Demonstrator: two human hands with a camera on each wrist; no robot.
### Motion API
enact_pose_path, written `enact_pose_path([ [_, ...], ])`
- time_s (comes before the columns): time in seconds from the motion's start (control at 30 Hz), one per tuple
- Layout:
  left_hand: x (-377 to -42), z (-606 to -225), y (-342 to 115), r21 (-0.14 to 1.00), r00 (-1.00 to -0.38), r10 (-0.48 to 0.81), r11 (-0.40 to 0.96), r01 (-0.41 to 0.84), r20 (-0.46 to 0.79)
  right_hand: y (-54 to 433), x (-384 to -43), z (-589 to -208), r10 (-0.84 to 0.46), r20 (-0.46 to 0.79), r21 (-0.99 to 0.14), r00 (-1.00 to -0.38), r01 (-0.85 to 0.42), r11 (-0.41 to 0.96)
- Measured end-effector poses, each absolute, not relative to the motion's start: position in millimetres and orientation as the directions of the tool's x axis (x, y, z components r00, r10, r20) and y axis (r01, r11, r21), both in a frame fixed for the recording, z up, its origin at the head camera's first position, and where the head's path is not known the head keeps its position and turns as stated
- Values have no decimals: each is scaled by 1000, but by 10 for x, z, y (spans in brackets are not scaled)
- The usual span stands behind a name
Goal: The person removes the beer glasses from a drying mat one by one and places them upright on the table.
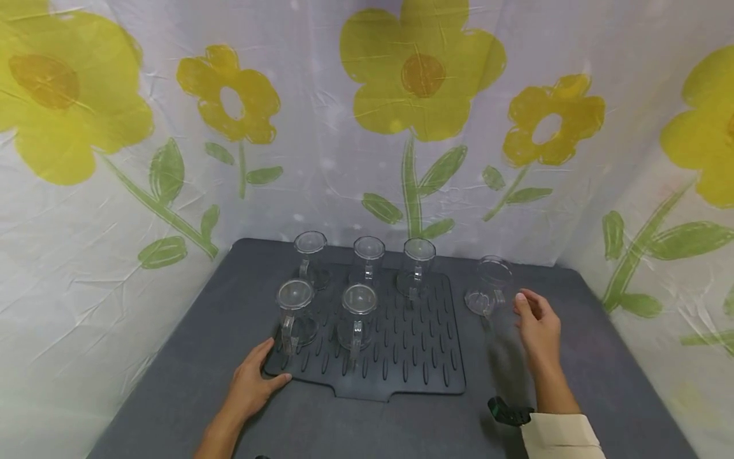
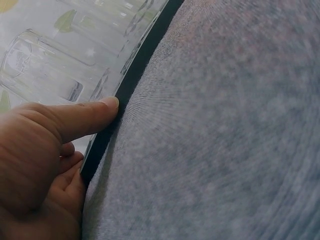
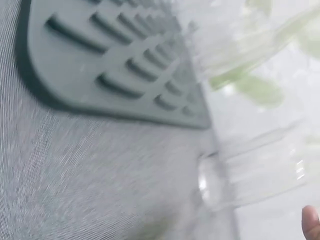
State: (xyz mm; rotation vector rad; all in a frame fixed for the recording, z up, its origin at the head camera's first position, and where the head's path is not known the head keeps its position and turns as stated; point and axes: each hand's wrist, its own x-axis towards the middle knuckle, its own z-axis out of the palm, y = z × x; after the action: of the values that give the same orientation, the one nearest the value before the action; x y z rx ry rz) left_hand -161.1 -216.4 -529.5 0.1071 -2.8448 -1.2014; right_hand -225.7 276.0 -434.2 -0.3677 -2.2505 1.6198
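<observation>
Several clear glass mugs (image 1: 359, 319) stand upside down on a dark ridged drying mat (image 1: 421, 357). My left hand (image 1: 250, 382) rests at the mat's front left corner. Its thumb (image 2: 90, 117) lies straight against the front edge, while the other fingers touch the left side. To the right of the mat, another glass mug (image 1: 484, 290) stands upright on the table, its handle facing right. Close beside that handle is my right hand (image 1: 539, 322), holding nothing, its fingers loosely bent. Only a fingertip (image 3: 310, 222) of it shows in the right wrist view, near the blurred mug.
The dark grey table (image 1: 424, 427) ends at a pale curtain (image 1: 309, 159) with yellow flowers, which encloses the back and both sides. A dark band (image 1: 509, 412) is on the right wrist, at the cuff of a cream sleeve (image 1: 562, 437).
</observation>
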Motion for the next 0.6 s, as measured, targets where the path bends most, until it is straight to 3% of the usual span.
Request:
enact_pose_path([
  [0.23, -1605, -5291, -2167, 715, -996, -91, 697, -61, 4, 2624, -2025, -4097, 392, 170, -960, -904, -63, 271],
  [0.6, -1605, -5298, -2166, 724, -996, -90, 687, -56, 8, 2312, -1567, -3895, 271, 494, -855, -826, -404, 326],
])
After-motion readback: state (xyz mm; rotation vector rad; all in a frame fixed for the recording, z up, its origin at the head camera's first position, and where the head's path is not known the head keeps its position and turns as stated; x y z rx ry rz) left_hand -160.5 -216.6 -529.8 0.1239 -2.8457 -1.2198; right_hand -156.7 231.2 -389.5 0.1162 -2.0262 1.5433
